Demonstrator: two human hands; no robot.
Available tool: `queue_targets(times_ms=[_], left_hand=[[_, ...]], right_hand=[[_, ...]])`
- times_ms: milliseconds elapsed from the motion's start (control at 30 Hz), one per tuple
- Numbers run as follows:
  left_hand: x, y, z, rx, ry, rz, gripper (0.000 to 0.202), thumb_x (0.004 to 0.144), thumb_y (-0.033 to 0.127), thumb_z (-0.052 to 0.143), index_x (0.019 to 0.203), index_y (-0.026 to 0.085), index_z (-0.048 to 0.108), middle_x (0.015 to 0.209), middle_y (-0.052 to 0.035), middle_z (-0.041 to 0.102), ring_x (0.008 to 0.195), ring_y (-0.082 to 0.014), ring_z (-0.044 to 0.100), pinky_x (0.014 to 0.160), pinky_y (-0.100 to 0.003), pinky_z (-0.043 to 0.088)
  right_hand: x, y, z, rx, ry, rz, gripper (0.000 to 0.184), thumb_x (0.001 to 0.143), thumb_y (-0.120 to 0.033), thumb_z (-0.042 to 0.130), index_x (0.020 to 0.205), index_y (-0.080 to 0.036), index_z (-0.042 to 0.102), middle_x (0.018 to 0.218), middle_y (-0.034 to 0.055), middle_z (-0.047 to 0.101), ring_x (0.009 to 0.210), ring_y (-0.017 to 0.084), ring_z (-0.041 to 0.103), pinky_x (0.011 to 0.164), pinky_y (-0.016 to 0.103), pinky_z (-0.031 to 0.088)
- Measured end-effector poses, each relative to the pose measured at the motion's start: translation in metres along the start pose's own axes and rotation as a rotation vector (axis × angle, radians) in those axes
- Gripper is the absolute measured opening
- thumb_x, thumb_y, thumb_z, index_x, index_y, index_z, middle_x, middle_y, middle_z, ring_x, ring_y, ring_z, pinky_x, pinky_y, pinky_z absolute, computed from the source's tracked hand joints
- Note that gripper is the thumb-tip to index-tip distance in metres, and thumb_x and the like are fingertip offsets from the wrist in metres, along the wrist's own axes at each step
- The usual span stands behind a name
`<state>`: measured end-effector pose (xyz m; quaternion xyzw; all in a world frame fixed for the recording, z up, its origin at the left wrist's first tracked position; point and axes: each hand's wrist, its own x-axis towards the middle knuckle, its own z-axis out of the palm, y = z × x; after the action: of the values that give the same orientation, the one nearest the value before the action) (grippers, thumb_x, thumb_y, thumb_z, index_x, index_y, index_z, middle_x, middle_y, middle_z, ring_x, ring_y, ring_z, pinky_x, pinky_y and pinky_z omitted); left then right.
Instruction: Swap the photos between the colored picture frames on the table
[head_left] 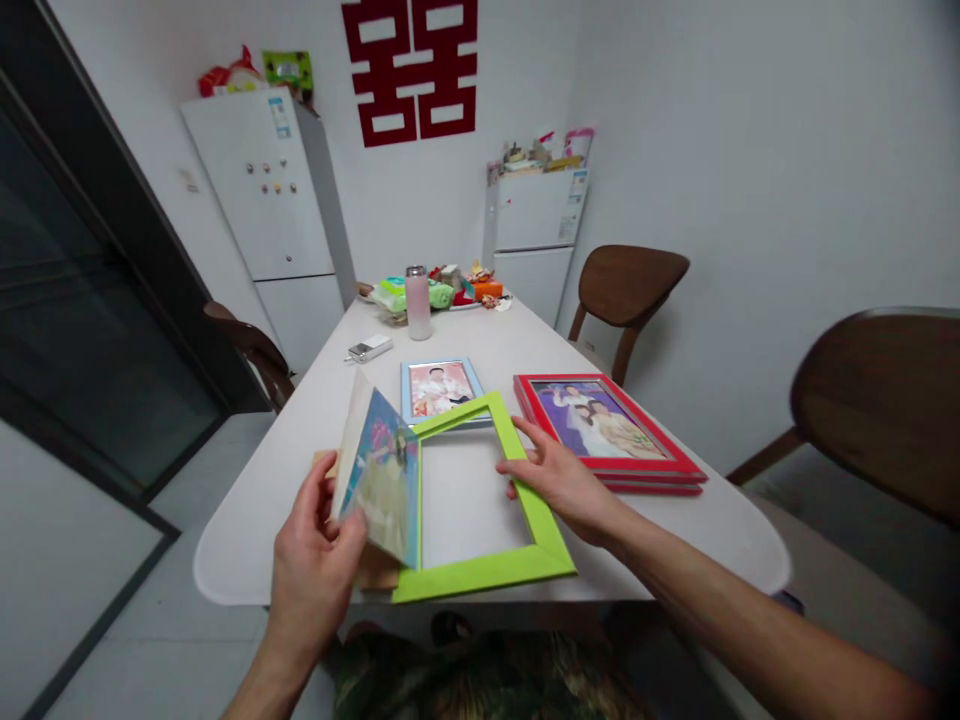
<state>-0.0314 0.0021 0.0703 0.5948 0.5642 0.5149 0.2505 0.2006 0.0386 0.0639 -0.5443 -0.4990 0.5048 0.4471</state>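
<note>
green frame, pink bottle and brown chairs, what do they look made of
Green frame: painted wood or plastic, hard to tell; flat, even colour, mitred corner. Pink bottle: perhaps frosted glass or coated metal; matte body, shiny metallic cap. Brown chairs: probably wood; smooth, curved backs.

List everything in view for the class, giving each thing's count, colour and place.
green frame: 1, lime, table's near edge
photo print: 1, mostly blue, green frame's left side
backing board: 1, tan, behind photo print
blue-framed photo: 1, pale blue, beyond green frame
red frames: at least 2, red, stacked at right
bottle: 1, pink, beyond blue-framed photo
small device: 1, whitish, left of bottle
packages: several, mixed, table's far end
table: 1, white, centre
chairs: 3, brown, left and right
refrigerators: 2, white, far wall
bags and clutter: several, mixed, atop refrigerators
wall sign: 1, red, far wall
door: 1, dark, left
clothing: count unclear, patterned, bottom centre
left grip: 1, bare, holding photo print
right grip: 1, bare, green frame's right side
</note>
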Motion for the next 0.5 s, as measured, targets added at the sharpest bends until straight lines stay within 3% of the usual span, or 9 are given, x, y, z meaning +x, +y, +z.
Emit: queue_targets(times_ms=[100,233,333,500], left_hand=[[-0.002,-0.028,-0.018,-0.183,0.0,-0.215,0.054,0.065,0.024,0.056,0.115,0.015,0.038,0.105,-0.0064,0.055,0.09,-0.0185,0.054,0.072,-0.024,0.046],[-0.008,-0.056,-0.023,-0.387,-0.068,-0.459,0.06,0.059,0.018,0.06,0.114,0.01,0.036,0.096,-0.0085,0.062,0.086,-0.0206,0.058,0.072,-0.026,0.046],[-0.009,-0.061,-0.022,-0.444,-0.133,-0.528,0.06,0.06,0.016,0.06,0.114,0.011,0.033,0.083,-0.0067,0.066,0.073,-0.0203,0.062,0.063,-0.027,0.048],[-0.003,-0.054,-0.023,-0.499,-0.236,-0.533,0.053,0.063,0.019,0.06,0.11,0.012,0.036,0.082,-0.0059,0.067,0.069,-0.0191,0.063,0.06,-0.026,0.048]], right_hand=[[0.008,0.022,-0.01,-0.445,0.057,-0.078,0.063,0.067,-0.027,0.049,0.124,-0.009,0.031,0.052,-0.0047,0.047,0.044,0.012,0.047,0.041,0.022,0.033],[0.011,0.042,-0.015,-0.861,0.07,-0.199,0.048,0.07,-0.028,0.044,0.113,-0.007,0.045,0.065,0.0044,0.058,0.057,0.016,0.054,0.052,0.025,0.038],[0.01,0.047,-0.014,-1.035,0.045,-0.228,0.042,0.073,-0.027,0.041,0.109,-0.008,0.049,0.076,0.0102,0.062,0.067,0.02,0.058,0.06,0.028,0.04],[0.003,0.042,-0.004,-1.213,0.099,-0.323,0.031,0.072,-0.026,0.044,0.097,-0.013,0.057,0.091,0.0145,0.059,0.082,0.024,0.056,0.065,0.032,0.043]])
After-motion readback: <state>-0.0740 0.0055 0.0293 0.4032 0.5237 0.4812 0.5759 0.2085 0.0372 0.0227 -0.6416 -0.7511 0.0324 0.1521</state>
